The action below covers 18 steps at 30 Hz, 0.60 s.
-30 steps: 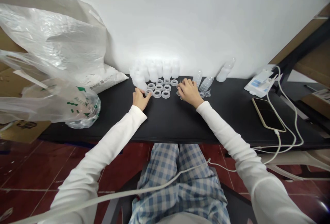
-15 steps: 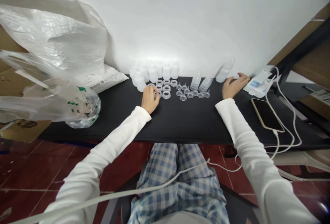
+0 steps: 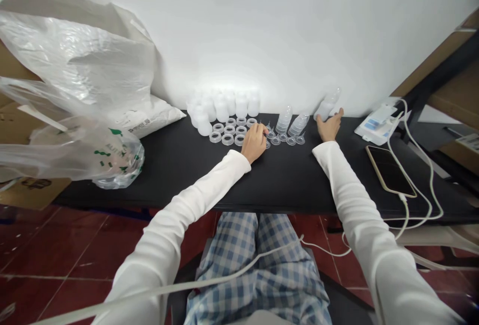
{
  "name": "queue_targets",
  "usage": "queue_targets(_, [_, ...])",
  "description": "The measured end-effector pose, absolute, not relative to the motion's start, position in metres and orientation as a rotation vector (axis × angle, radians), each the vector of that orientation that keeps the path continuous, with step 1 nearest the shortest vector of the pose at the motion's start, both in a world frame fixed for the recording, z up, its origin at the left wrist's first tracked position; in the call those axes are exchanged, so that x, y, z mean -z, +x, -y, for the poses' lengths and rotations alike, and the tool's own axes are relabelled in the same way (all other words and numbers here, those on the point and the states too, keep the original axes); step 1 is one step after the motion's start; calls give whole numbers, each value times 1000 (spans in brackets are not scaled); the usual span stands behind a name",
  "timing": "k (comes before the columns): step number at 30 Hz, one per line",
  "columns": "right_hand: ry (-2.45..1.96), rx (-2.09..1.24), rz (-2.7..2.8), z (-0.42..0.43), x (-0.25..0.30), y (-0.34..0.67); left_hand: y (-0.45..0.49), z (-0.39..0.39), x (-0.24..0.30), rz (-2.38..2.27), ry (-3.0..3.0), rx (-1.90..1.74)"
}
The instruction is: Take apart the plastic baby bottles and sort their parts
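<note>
My left hand (image 3: 254,143) rests on the black table (image 3: 292,175), fingers curled, between the clear plastic rings (image 3: 228,134) and a row of small clear nipples (image 3: 288,139). Whether it holds one is hidden. My right hand (image 3: 329,126) lies at the back of the table with fingers stretched out, touching the base of a clear bottle (image 3: 327,103) that leans on the white wall. Several white bottles (image 3: 224,105) stand in a group behind the rings. Two stacks of clear caps (image 3: 292,120) lie between my hands.
Large plastic bags (image 3: 75,81) take up the table's left end, one with green print (image 3: 116,163) near the front edge. At the right lie a phone (image 3: 389,170), a white device (image 3: 377,120) and looping white cables (image 3: 422,185). A cable crosses my lap.
My left hand has moved right from the rings to the nipples. My right hand went out to the far right, then came back left to the leaning bottle.
</note>
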State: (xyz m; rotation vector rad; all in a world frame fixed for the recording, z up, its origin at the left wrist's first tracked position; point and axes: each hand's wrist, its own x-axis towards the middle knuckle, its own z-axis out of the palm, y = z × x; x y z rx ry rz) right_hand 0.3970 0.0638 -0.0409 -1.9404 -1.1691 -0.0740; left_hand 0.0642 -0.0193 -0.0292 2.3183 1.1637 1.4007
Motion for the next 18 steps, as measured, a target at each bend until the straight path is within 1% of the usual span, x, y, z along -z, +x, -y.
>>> queue_targets(9, [-2014, -24, 1246, -59, 29, 388, 61, 19, 35, -1071, 2183, -1400])
queue_targets(18, [-1778, 130, 978, -46, 22, 374, 60, 19, 39, -1057, 2235, -1453])
